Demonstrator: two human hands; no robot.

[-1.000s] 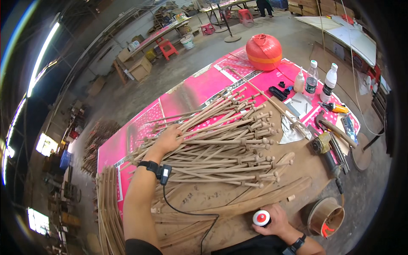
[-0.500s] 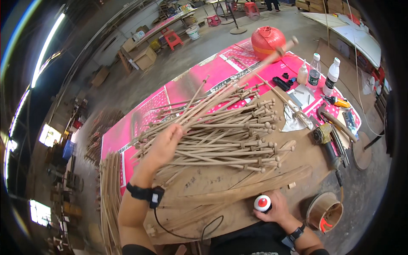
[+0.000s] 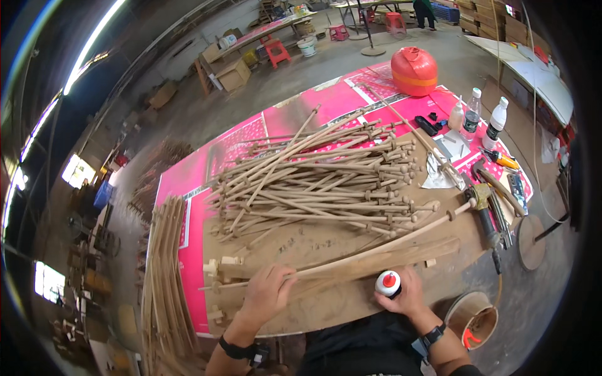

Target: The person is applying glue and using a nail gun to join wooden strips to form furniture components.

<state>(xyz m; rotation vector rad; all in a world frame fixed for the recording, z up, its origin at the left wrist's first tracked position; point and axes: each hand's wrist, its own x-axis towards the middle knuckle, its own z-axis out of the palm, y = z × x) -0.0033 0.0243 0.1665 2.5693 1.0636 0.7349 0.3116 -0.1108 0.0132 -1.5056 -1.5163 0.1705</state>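
Note:
My left hand (image 3: 269, 291) is closed round a long, thin wooden rod (image 3: 370, 250) near its left end. The rod slants up to the right and carries a small ring and a round knob at its far end. My right hand (image 3: 409, 293) grips a squeeze bottle (image 3: 389, 284) with a white top and a red tip, seen from above. Beyond both hands lies a loose pile of similar knobbed rods (image 3: 326, 182). A flat wooden board (image 3: 401, 257) lies under the held rod. Small pale wood blocks (image 3: 214, 268) sit left of my left hand.
Wooden strips (image 3: 166, 269) are stacked at the left. On the right are a power tool (image 3: 483, 210), a hammer (image 3: 501, 185), bottles (image 3: 495, 119) and a yellow-handled tool (image 3: 501, 158). A red wrapped ball (image 3: 414, 71) rests at the back; a bucket (image 3: 470, 319) stands lower right.
My left hand has come down and nearer from the pile, bringing the rod from a raised slant to low over the board. My right hand stays on the bottle. The view has shifted slightly.

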